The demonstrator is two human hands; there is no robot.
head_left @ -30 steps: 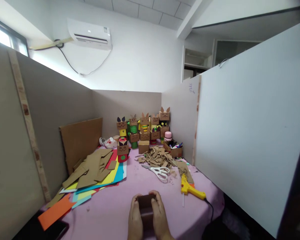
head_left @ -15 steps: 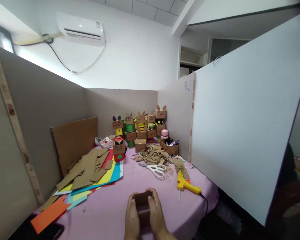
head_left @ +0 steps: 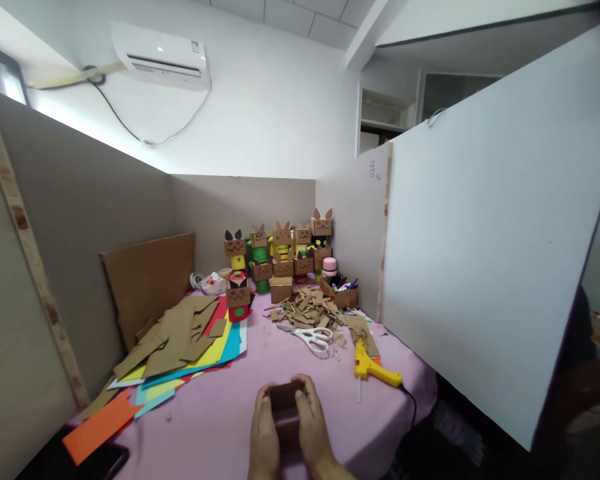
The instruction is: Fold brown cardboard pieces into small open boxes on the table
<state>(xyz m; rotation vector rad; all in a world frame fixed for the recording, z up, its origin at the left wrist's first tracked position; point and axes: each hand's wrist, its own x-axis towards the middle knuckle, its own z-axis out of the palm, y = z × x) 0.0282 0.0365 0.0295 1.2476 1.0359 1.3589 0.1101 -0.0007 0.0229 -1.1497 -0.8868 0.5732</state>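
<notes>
A small brown cardboard piece, folded like an open box [head_left: 286, 398], is held between both hands near the table's front edge. My left hand [head_left: 265, 427] presses on its left side with fingers wrapped round it. On its right side my right hand [head_left: 313, 420] grips it, thumb near the upper edge. Beyond the hands lie white-handled scissors [head_left: 316, 339]. To their right rests a yellow glue gun [head_left: 375, 370] with its cord running off the table's right edge.
Cardboard sheets [head_left: 173, 340] lie over coloured paper [head_left: 235, 343] at the left. Cardboard scraps [head_left: 313, 308], several cat-faced box figures [head_left: 237, 297] and a box of pens [head_left: 345, 297] stand farther back. Grey partitions [head_left: 240, 200] surround the pink-covered table [head_left: 220, 413].
</notes>
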